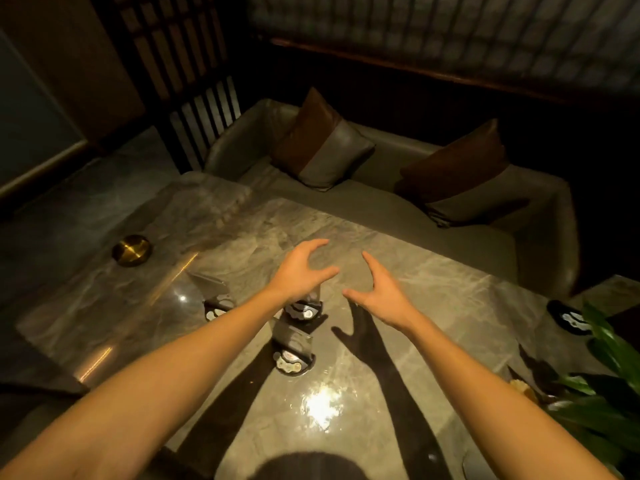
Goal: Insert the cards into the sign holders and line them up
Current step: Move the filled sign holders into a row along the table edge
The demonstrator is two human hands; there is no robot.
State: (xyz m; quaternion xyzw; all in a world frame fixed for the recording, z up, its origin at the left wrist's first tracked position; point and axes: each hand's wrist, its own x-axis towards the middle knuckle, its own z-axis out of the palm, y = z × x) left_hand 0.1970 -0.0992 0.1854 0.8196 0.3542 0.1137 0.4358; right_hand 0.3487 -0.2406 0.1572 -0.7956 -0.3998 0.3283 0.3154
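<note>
Both hands over table (433, 306), fingers spread, holding nothing: left hand (301, 271) above middle holder (304, 308), right hand (381, 292) just beside. Two more holders: left (216, 303), near (294, 358). Cards can't be made out.

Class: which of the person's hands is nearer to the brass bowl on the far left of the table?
Left. The left hand hovers open over the table's middle, right of the brass bowl. The right hand, also open, is farther right still, past the left hand.
</note>
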